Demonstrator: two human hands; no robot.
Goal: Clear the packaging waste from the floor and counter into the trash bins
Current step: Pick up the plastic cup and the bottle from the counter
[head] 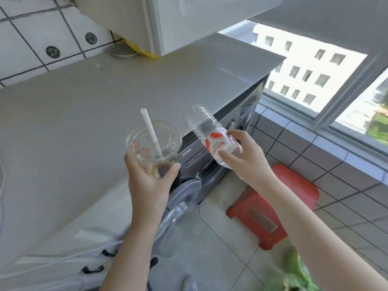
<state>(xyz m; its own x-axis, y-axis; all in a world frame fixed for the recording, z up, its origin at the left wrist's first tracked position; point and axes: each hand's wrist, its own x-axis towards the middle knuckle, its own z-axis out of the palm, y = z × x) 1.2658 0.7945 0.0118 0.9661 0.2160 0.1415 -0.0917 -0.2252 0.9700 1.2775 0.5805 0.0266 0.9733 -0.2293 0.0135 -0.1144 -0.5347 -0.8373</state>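
Left hand (150,181) curled around a clear plastic cup (154,143), grip closed on its lower part, white straw (151,133) poking up through the lid; cup held just over the front edge of the grey tabletop (105,97). Right hand (245,154) pinching a crumpled clear bottle (212,135) with a red-and-white label, tilted, neck up-left, held in the air beside the cup. Below, red stool (270,208) on the tiled floor (220,248)
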